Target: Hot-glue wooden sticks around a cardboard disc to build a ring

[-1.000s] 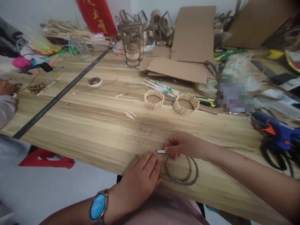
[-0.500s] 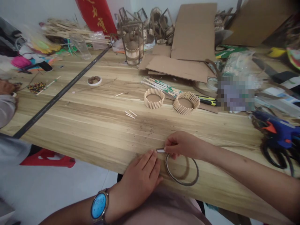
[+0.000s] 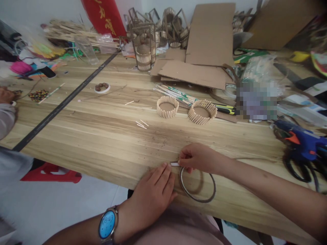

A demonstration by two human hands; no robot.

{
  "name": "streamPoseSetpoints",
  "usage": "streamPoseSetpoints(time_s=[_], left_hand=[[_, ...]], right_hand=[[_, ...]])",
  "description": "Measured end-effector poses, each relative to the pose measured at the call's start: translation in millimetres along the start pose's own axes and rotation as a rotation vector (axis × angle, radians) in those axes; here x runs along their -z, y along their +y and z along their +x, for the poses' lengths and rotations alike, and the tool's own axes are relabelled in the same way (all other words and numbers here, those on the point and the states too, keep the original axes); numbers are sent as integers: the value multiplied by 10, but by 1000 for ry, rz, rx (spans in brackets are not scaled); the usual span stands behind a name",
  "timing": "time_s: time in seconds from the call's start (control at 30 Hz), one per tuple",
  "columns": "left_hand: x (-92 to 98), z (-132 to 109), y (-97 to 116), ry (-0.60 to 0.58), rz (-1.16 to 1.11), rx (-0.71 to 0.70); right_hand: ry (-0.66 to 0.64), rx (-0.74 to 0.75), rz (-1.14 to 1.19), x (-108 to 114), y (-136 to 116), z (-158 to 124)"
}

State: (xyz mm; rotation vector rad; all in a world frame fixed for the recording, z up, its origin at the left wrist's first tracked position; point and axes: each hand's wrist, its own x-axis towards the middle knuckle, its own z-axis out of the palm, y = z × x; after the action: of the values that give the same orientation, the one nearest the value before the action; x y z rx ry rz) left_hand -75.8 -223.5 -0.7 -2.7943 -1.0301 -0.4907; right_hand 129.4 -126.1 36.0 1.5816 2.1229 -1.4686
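Observation:
My left hand (image 3: 155, 189) lies flat at the table's front edge, fingers together and stretched out, its fingertips at one end of a short strip (image 3: 174, 164) with a white face. My right hand (image 3: 194, 158) pinches the strip's other end between thumb and fingers. Just below those fingers a thin dark ring (image 3: 214, 192) stands tilted on the wood. Farther back are two round holders of small wooden sticks, a left one (image 3: 158, 110) and a right one (image 3: 196, 117). Several loose sticks (image 3: 141, 124) lie left of them.
Flat cardboard (image 3: 194, 73) and stick baskets (image 3: 143, 59) stand at the back. A blue glue gun (image 3: 304, 136) with black cables lies at the right. Another person's hand (image 3: 6, 95) is at the far left, near a small white dish (image 3: 102, 91).
The whole view has shifted very slightly. Both hands, the strip and the ring keep the same places relative to one another.

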Motion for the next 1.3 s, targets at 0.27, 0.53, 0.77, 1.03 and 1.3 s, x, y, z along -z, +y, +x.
streamPoseSetpoints(time_s=[0.27, 0.53, 0.77, 1.03, 1.3], left_hand=[[5, 6, -7, -13, -5, 6], [10, 11, -5, -35, -11, 6], [-19, 0, -6, -41, -9, -16], [-16, 25, -12, -16, -12, -10], [-43, 70, -20, 0, -20, -5]], right_hand=[[11, -11, -6, 23, -70, -24], [28, -26, -56, 22, -81, -26], [29, -32, -63, 26, -99, -31], [32, -29, -95, 32, -104, -29], [24, -33, -92, 29, -94, -14]])
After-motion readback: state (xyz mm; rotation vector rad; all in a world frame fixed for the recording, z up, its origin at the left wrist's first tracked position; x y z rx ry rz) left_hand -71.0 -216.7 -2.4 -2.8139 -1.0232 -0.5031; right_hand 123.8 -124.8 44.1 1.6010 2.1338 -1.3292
